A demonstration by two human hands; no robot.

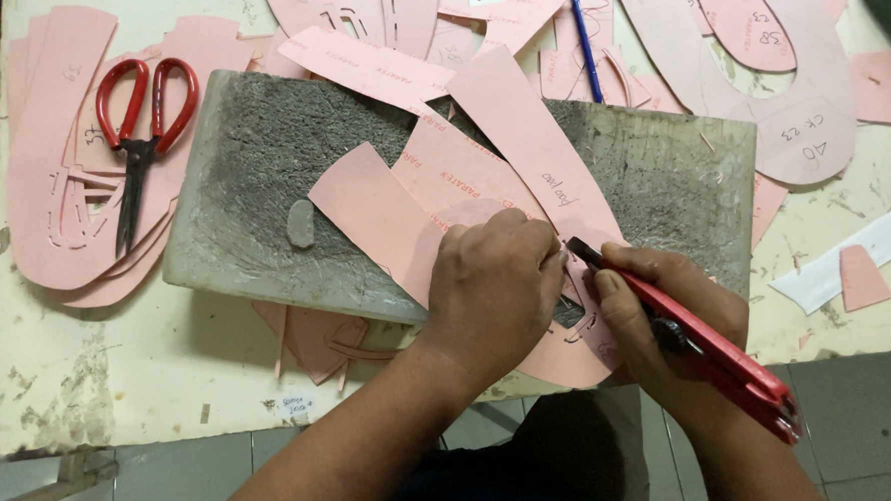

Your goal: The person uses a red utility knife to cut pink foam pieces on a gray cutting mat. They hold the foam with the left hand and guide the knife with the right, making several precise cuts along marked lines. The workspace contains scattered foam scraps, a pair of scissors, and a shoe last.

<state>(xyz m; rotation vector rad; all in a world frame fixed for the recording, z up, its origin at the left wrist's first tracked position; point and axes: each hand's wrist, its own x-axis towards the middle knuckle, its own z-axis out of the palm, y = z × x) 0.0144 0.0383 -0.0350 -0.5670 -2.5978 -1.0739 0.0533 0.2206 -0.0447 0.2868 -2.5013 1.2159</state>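
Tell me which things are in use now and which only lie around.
In use: left hand pressing pink sheet, right hand with red knife, grey board.
Lying about: red scissors, blue pen, white strip.

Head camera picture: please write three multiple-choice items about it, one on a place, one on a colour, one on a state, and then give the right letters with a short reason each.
1. Where do the scissors lie?
A. on pink patterns left of the grey cutting block
B. on the block
C. on the floor

2. What colour is the utility knife body?
A. blue
B. red
C. green

3. What does the left hand do?
A. hangs in the air
B. holds the scissors
C. presses on the pink pattern piece

Answers: 1 A, they rest on the stacked pink sheets beside the block. 2 B, the handle in the right hand is red. 3 C, the left hand lies flat on the piece.
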